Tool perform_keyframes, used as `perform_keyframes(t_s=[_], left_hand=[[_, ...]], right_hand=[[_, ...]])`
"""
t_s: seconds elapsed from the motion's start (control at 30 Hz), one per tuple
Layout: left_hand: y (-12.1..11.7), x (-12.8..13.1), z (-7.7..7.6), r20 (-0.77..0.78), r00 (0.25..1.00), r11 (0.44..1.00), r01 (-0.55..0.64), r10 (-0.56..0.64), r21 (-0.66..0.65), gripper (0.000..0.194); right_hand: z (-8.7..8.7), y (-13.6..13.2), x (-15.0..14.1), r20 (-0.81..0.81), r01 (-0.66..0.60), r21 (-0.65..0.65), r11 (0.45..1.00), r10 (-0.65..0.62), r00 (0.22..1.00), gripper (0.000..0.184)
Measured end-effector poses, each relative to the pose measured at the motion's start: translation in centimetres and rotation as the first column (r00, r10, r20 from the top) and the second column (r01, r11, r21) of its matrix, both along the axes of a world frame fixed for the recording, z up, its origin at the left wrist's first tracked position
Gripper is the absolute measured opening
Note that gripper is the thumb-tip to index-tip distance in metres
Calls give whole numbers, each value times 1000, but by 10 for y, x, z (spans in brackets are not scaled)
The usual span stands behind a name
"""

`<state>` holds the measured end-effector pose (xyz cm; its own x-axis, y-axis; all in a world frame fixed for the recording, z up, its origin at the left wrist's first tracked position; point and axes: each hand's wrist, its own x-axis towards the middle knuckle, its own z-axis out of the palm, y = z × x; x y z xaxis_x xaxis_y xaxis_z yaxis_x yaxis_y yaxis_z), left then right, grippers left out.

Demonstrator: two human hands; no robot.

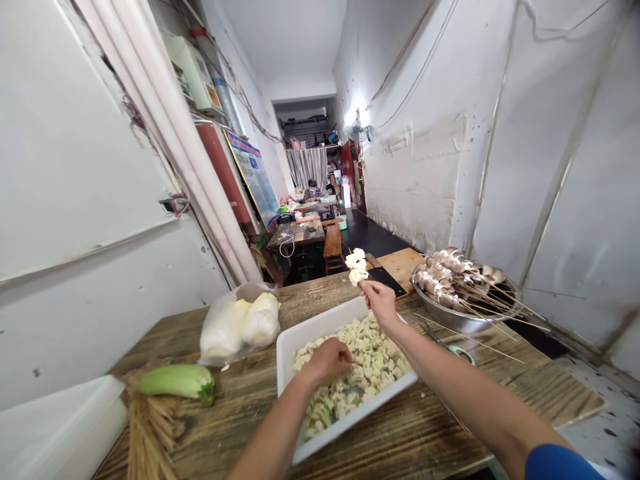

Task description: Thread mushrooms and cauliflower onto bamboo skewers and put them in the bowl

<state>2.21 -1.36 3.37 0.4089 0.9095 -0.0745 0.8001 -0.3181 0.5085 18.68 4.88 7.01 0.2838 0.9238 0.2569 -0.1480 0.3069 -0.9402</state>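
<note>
A: Position of the thin wooden skewer threaded with cream-white cauliflower florets (357,268)?
B: Centre of frame, just above the far edge of the white rectangular plastic tray (320,323). Held in the right hand (381,303); fingers closed, gripping the stick's lower part. Florets sit directly beyond the fingertips, clear of the palm.
A: Orientation?
B: Long axis near upright in frame, top leaning slightly left. A short bare tip shows at the upper left of the florets; lower end hidden by the hand.
A: Left hand (327,360)?
B: Lower centre, inside the tray over the loose pale cauliflower pieces (373,340). Fingers curled downward, near the pieces; cannot tell whether one is pinched.
A: Surroundings?
B: Tray rests on a brown wood-grain surface (240,400). Lower left: a light-green elongated squash (173,382), stem end to the right. Left of the tray: a clear plastic bag with whitish contents (220,333). Right of frame: a round silver metal bowl (465,325) heaped with grey-brown mushrooms on wooden sticks (445,277). Scissors with pale-green handles (461,353) lie between bowl and right forearm.
</note>
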Motion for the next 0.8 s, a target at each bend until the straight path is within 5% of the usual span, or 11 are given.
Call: perform_keyframes(t_s=[0.23, 0.57, 0.8], left_hand=[[-4, 4, 2, -97, 995, 998, 20, -14, 56, 19], [-5, 2, -5, -242, 961, 973, -83, 135, 213, 21], [0, -3, 3, -40, 985, 968, -157, 168, 194, 6]], right_hand=[[-9, 3, 7, 48, 44, 29, 999, -45, 998, 27], [-12, 6, 9, 38, 88, 19, 996, -89, 995, 28], [-12, 4, 11, 34, 98, 13, 995, -98, 995, 25]])
